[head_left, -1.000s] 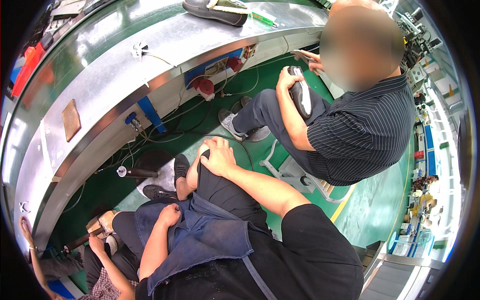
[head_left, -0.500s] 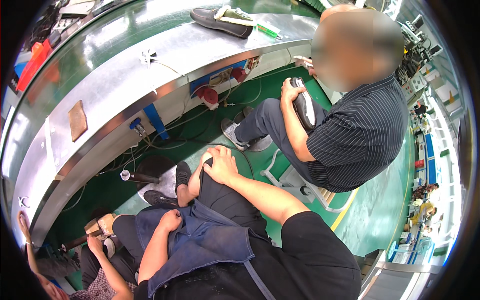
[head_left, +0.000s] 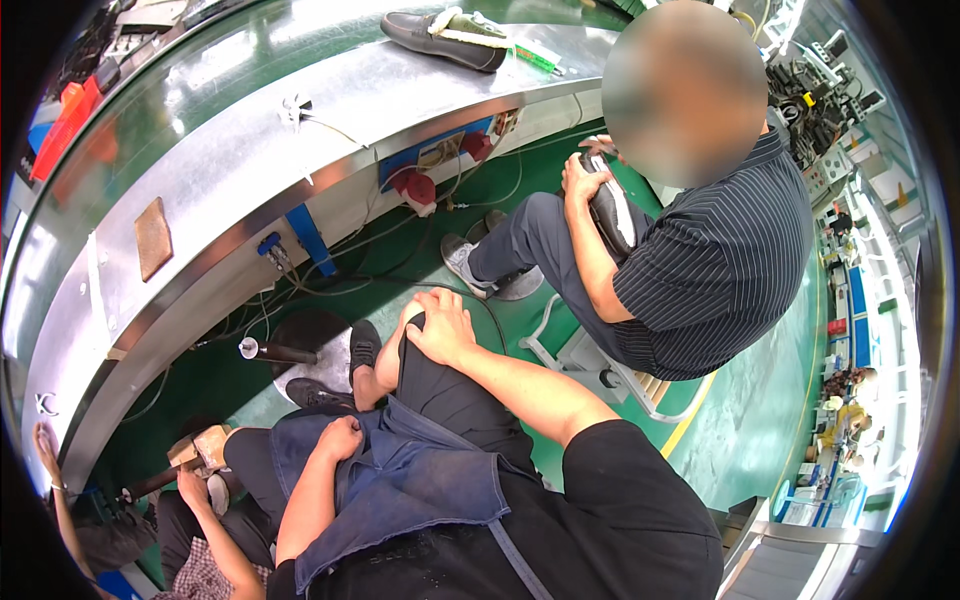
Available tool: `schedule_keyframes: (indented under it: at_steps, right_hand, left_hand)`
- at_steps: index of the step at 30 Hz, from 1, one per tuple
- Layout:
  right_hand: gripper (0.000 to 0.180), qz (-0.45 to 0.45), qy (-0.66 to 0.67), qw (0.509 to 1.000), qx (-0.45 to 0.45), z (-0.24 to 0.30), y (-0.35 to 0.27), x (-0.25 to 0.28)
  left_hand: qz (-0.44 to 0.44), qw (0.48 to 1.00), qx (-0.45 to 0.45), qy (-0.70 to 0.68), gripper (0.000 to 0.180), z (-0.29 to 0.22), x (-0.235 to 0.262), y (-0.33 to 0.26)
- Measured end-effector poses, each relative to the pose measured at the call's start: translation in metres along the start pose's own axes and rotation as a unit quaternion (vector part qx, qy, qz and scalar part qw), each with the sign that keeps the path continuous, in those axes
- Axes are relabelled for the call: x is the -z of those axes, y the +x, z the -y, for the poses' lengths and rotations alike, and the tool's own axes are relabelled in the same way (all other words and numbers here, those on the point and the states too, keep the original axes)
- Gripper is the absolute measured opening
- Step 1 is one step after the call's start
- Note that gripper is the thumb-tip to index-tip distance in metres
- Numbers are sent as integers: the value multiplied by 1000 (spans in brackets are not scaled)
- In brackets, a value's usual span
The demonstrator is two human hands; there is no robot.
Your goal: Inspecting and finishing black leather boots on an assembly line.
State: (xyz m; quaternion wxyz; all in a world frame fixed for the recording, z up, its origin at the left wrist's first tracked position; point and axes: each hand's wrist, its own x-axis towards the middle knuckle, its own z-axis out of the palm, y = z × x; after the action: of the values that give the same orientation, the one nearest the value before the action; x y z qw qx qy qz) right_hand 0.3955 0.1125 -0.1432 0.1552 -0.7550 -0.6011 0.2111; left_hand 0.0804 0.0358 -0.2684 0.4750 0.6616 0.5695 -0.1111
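Left hand [head_left: 340, 438] curled on apron [head_left: 420, 480]; right hand [head_left: 442, 328] unclenched atop trouser leg [head_left: 460, 402], long axis slanting toward bench [head_left: 240, 155].

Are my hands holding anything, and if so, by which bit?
I see nothing held. Your right hand lies on your leg; your left hand is curled over the apron, its palm hidden.

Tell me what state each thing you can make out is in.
Left hand, loosely curled on the blue apron
Right hand, resting on a bent leg
Blue apron, creased
Bench shoe, upright, unheld
Co-worker's shoe, held, tilted
Brown pad, lying on the bench
Green-and-white tube, lying by the bench shoe; cap unclear
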Motion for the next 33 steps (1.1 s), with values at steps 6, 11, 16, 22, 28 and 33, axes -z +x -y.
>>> schedule_keyframes:
  at_steps: [6,11,16,22,28,33]
  right_hand:
    - [64,-4,0,1000,-1,-4,-1,0]
    - [63,1,0,1000,-2,-4,-1,1]
    - [63,3,7,1000,1,-3,-1,-1]
    - [63,2,4,1000,-3,-4,-2,1]
    - [63,6,4,1000,-1,-3,-1,1]
    - [63,6,4,1000,-1,-4,-1,2]
  left_hand:
    - [-32,999,-35,5,23,1,-3,2]
    - [-28,999,-26,2,22,1,-3,0]
    - [-37,999,-26,8,23,-1,-2,-3]
    - [-33,999,-28,11,23,-2,-2,-2]
    - [-18,1000,-13,4,26,2,-3,0]
    - [3,1000,6,2,28,-4,2,-2]
